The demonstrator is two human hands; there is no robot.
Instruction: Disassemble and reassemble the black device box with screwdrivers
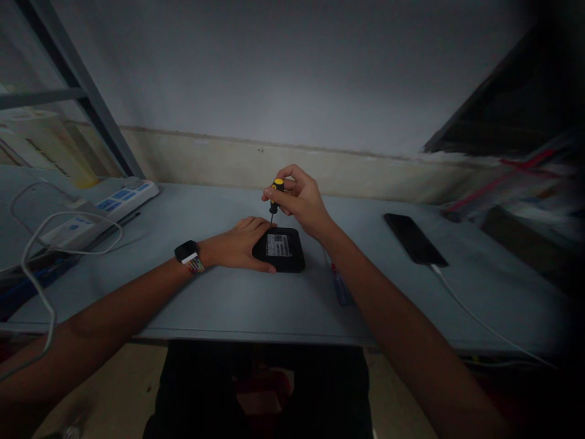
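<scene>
A small black box-shaped device (284,255) with a white label on top lies on the grey table (228,299). My left hand (240,244) rests flat against its left side, fingers stretched along the edge, a black watch on the wrist. My right hand (299,196) is pinched round a small screwdriver (275,196) with a yellow and black handle. The screwdriver stands upright, its tip down at the far left corner of the device.
A white power strip (107,207) with white cables lies at the left. A black phone (414,238) with a white cable lies at the right. A thin bluish object (342,288) lies under my right forearm. A metal shelf frame (82,85) stands at the far left.
</scene>
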